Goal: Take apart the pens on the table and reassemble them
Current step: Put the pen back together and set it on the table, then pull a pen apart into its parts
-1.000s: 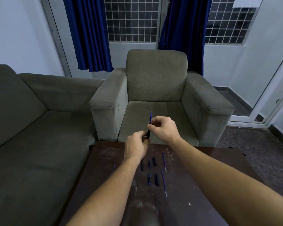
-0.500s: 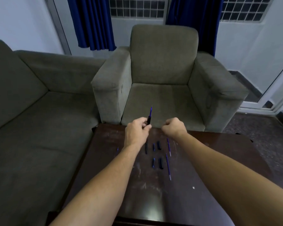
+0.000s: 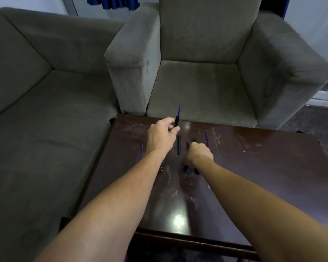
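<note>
Since the earlier frame, the right hand (image 3: pixel 198 155) is lowered onto the parts on the table (image 3: pixel 254 176), fingers curled; any grasp cannot be told. Left of it, the half-assembled pen (image 3: pixel 177 120) is pinched upright by the left hand (image 3: pixel 160 138). Loose pieces (image 3: pixel 179 147) could be knocked and rolled away.

Scratched dark table (image 3: pixel 254 167) with pen parts (image 3: pixel 179 147).

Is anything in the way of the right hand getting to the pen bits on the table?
Nothing visible is. The right hand is down among the loose pen pieces on the table, while the left hand holds a half-built pen above them.
</note>
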